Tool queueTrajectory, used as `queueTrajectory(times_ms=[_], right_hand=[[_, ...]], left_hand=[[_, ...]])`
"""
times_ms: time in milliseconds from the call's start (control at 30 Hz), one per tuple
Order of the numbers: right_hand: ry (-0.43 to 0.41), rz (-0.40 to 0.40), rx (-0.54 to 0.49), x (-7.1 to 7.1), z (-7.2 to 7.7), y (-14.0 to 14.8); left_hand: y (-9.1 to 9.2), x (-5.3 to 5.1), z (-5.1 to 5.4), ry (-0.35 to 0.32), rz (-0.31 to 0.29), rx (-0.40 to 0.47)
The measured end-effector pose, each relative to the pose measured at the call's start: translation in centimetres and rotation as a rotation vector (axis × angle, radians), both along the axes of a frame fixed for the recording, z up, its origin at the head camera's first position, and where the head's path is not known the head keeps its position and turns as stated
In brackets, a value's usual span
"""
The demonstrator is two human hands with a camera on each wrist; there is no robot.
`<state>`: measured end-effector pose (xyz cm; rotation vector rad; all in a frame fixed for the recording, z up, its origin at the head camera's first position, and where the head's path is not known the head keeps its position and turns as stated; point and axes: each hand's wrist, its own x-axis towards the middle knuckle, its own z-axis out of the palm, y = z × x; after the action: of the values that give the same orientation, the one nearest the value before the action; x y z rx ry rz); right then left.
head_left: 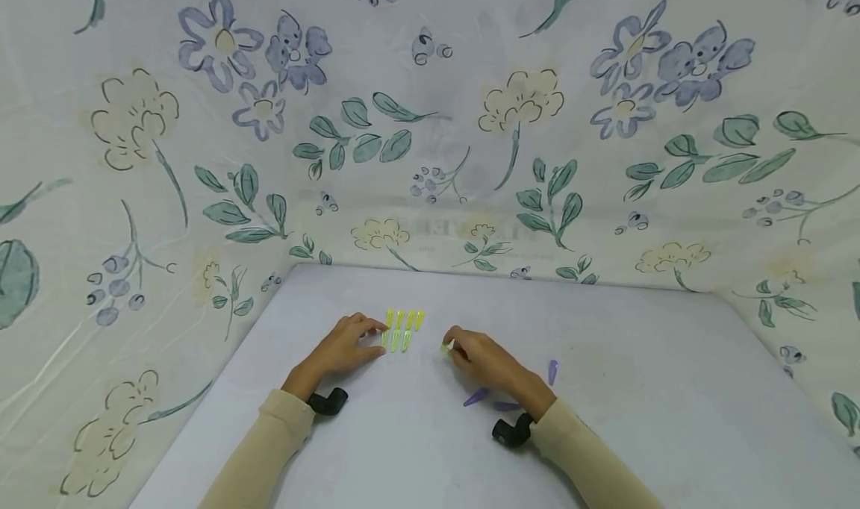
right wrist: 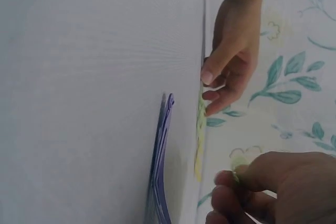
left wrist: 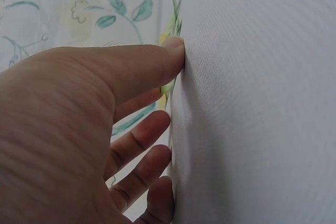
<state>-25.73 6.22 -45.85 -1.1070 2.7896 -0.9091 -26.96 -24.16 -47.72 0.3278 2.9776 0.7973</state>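
Several yellow hair clips point(head_left: 410, 320) lie side by side in a row on the white table. Just in front of them is a row of three light green hair clips point(head_left: 396, 340). My left hand point(head_left: 344, 346) rests at the left end of these rows, thumb and index finger at the leftmost green clip, the other fingers loosely bent. To the right of the rows, my right hand point(head_left: 487, 360) pinches another light green hair clip point(head_left: 444, 348) between thumb and fingers. Most of that clip is hidden by the fingers.
Three purple hair clips lie scattered around the right wrist: one clip point(head_left: 553, 372) to its right, a second clip point(head_left: 476, 397) and a third clip point(head_left: 505, 406) nearer me. Behind the table point(head_left: 403, 442) hangs a flowered cloth point(head_left: 457, 128).
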Motion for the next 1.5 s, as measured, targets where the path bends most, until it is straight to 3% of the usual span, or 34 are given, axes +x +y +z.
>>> queueTrajectory(times_ms=[300,500,967,1500], right_hand=[[-0.147,0.035,-0.122,-0.06,0.19,0.04],[-0.141,0.053,-0.148,-0.07,0.22,0.12],[-0.241,0.046,-0.106,-0.07,0.09,-0.29],[-0.237,0.072,-0.12,0.01,-0.12,-0.21]], left_hand=[[0.1,-0.13,-0.2,-0.004,0.005,-0.005],[0.16,-0.32,-0.4,0.0,0.007,-0.013],[0.08,-0.26,-0.28,0.006,0.007,-0.008],[-0.06,-0.18,-0.32,-0.003,0.013,-0.008]])
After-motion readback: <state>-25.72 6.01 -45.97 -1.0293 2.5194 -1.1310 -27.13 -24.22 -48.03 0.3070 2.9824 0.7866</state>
